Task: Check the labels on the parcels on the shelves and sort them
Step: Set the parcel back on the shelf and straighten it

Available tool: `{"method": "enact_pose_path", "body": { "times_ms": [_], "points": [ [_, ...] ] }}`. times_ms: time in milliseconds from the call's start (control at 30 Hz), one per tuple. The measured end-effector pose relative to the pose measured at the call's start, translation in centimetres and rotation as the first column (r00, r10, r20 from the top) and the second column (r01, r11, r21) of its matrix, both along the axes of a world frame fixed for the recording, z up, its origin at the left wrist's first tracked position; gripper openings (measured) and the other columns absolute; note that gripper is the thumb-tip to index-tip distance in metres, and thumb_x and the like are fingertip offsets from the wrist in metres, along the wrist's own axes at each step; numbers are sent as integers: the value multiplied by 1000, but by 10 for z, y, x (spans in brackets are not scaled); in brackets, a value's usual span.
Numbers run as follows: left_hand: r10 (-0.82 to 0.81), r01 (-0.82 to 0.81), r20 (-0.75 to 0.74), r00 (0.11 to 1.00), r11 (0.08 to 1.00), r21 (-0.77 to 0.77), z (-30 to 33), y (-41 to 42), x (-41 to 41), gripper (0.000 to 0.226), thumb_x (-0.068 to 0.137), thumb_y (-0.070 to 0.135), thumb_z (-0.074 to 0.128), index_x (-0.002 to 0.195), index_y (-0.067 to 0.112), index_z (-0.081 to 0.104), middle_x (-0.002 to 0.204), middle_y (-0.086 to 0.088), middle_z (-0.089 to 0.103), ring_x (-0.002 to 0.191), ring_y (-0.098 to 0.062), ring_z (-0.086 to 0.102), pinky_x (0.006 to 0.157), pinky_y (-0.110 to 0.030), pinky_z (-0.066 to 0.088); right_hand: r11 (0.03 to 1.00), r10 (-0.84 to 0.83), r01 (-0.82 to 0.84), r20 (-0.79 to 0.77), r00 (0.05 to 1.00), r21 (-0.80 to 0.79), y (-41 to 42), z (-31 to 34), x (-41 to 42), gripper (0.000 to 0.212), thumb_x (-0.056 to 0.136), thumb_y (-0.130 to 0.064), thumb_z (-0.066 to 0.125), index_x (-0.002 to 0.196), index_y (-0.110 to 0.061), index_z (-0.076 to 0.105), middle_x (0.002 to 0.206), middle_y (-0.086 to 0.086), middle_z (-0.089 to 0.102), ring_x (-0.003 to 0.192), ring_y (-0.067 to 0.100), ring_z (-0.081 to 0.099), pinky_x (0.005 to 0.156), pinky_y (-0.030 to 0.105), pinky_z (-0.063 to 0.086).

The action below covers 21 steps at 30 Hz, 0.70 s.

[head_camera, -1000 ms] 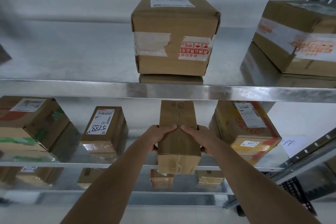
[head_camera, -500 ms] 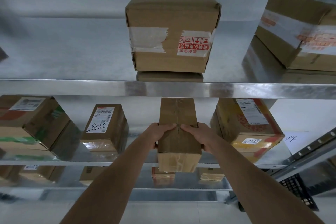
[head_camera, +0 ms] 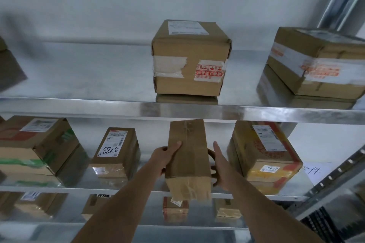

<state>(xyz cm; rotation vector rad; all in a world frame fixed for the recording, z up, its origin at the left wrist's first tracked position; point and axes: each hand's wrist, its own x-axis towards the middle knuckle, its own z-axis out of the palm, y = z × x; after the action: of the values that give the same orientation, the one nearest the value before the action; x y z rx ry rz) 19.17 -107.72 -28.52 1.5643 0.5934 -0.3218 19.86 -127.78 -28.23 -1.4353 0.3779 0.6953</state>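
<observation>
Mid-check: narrow parcel (head_camera: 187, 156) held over middle shelf (head_camera: 138, 190) edge, between 5288 box (head_camera: 116, 150) and 5917 box (head_camera: 264, 156). Left hand (head_camera: 165, 157) fingers clamped on its side; right hand (head_camera: 219, 165) fingers curled behind it. No label visible on top, so next move is probably to rotate it.

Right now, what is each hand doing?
Left hand: holds the narrow brown parcel.
Right hand: fingers curl under that parcel, thumb straight.

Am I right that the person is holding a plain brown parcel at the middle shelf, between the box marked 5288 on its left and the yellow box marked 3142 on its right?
Not quite: the yellow box is marked 5917, not 3142, as the head view shows. The rest holds: the plain brown parcel is held at the middle shelf, with the box marked 5288 on its left.
</observation>
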Motion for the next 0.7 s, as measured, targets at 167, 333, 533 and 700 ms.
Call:
{"method": "enact_pose_path", "body": {
  "times_ms": [167, 333, 533, 700],
  "points": [
    [-15, 14, 50, 999, 1000, 21, 0, 6, -6, 65, 94, 55, 63, 140, 10, 55, 108, -4, 65, 92, -22, 64, 81, -36, 55, 975, 14, -9, 23, 1000, -220, 1, -7, 5, 53, 95, -66, 50, 114, -17, 56, 106, 5, 56, 87, 19, 55, 86, 37, 45],
    [43, -41, 127, 991, 999, -22, -8, 10, -2, 72, 98, 46, 62, 159, 34, 26, 154, -5, 44, 133, -30, 51, 111, -49, 45, 929, 4, 66, 188, 982, -363, -16, -17, 23, 78, 88, -65, 65, 142, -13, 45, 124, 6, 62, 106, 23, 61, 93, 39, 51],
    [-5, 0, 52, 999, 996, 93, 3, -5, -3, 42, 111, 35, 35, 147, 19, 50, 142, -6, 56, 122, -24, 54, 100, -33, 41, 919, 33, 65, 238, 971, -390, -18, -19, 19, 57, 86, -44, 77, 128, -11, 56, 113, 4, 70, 104, 22, 66, 94, 42, 54],
    [-103, 106, -70, 992, 994, 34, 2, -9, -1, 73, 97, 72, 35, 124, 9, 62, 120, -8, 68, 98, -20, 62, 94, -36, 42, 918, 86, 28, 268, 960, -395, -11, -19, 18, 53, 81, -40, 83, 123, -18, 59, 114, 2, 71, 104, 24, 68, 98, 49, 55]
  ]
}}
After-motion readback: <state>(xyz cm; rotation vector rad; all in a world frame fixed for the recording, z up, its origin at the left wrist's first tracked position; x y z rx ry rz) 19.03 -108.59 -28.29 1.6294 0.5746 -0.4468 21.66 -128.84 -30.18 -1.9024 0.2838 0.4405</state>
